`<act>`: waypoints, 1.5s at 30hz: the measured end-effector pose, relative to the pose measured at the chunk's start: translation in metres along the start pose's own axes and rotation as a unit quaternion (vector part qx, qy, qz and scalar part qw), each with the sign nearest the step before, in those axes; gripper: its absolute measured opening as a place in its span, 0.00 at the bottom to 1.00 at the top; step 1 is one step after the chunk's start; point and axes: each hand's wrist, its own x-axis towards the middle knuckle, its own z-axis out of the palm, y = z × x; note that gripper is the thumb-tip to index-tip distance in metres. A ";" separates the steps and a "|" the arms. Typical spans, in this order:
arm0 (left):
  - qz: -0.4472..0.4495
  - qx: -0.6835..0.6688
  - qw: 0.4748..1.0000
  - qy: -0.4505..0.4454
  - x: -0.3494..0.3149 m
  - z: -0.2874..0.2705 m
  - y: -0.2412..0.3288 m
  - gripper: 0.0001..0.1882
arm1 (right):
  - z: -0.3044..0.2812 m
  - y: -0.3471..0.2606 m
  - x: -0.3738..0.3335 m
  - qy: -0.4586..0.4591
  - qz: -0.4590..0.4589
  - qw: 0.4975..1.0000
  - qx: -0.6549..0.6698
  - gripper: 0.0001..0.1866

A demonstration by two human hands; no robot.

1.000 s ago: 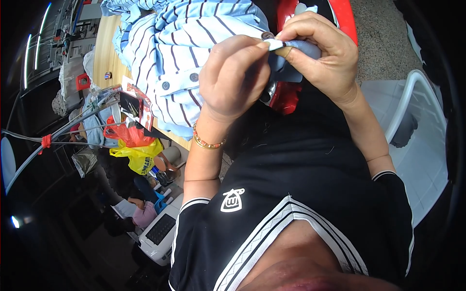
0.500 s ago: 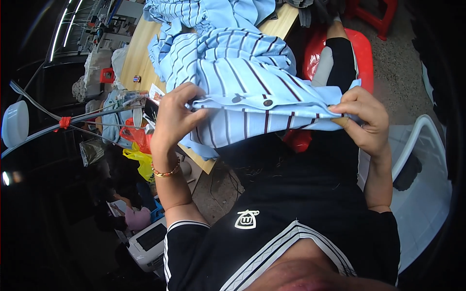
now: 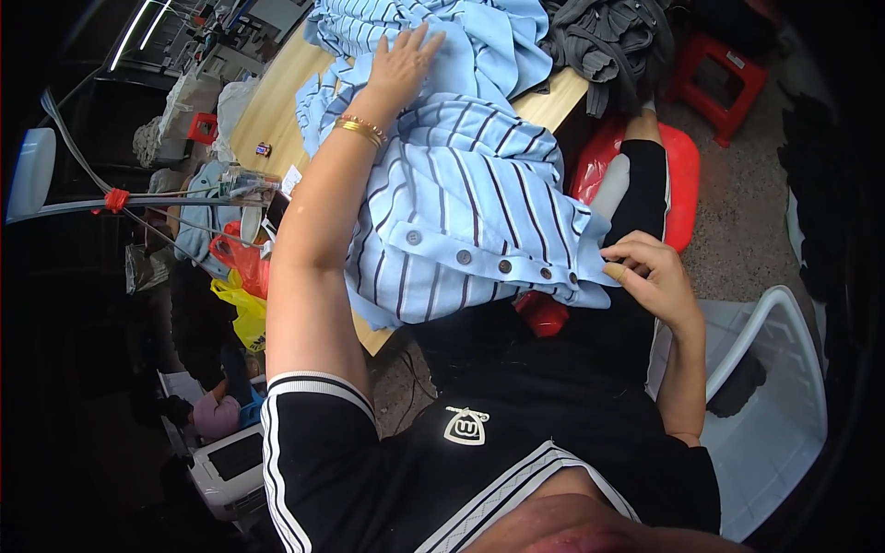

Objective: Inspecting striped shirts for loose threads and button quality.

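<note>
A light blue shirt with dark stripes (image 3: pixel 461 203) lies over my lap and the table's near edge. Along its near side runs a button placket (image 3: pixel 504 267) with several dark buttons, facing up. The thumb and fingers of my right hand (image 3: pixel 653 276) pinch the placket's right end. Farther off, my left hand (image 3: pixel 406 66) rests with spread fingers on a heap of similar striped blue garments (image 3: pixel 489 46) on the table. Part of the shirt's left side is hidden behind my left forearm.
The wooden table (image 3: pixel 277 101) extends away on the left. Dark grey cloth (image 3: pixel 608 46) is piled at its far right. Red stools (image 3: pixel 719 88) stand to the right, and a white plastic bin (image 3: pixel 784 405) is beside me. Yellow and red bags (image 3: pixel 241 309) hang at left; a person (image 3: pixel 217 415) sits beyond.
My left hand has let go of the shirt's placket and reached forward onto the garment heap. My right hand has moved down and left, still on the placket's end. The buttons now lie in plain view.
</note>
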 end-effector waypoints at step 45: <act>-0.104 -0.191 0.973 0.080 -0.187 -0.099 -0.015 0.13 | 0.015 -0.136 0.011 0.007 -0.446 0.885 -0.134 0.12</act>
